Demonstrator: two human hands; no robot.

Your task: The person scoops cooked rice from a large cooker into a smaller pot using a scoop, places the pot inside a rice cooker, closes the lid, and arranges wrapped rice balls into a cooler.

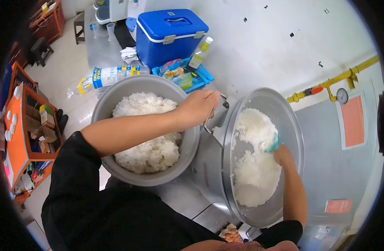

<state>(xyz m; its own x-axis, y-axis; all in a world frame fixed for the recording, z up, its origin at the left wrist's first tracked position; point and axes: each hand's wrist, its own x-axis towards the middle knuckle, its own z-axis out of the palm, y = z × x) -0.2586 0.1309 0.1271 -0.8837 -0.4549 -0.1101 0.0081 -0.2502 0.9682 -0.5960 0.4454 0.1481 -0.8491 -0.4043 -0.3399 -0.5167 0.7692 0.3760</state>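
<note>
My left hand point(200, 108) reaches across a grey pot point(101, 108) heaped with white cooked rice point(148, 154). Its fingers are closed round the metal side handle point(209, 119) of a large steamer pot point(208, 167), which leans over to the right. Inside the steamer pot lies more cooked rice point(256, 178), with a bare patch of metal between parts of it. My right hand point(282, 155) is in that pot, wrapped round a turquoise rice scoop point(272, 144) whose blade is partly covered by rice.
Behind the pots stand a blue cooler box point(171, 31), a blue basket point(205, 77) of packets, a bottle point(199, 54) and a bag of plastic cups point(112, 77). A yellow gas pipe point(317, 90) runs along the right wall. Eggs point(231, 235) sit near the bottom edge.
</note>
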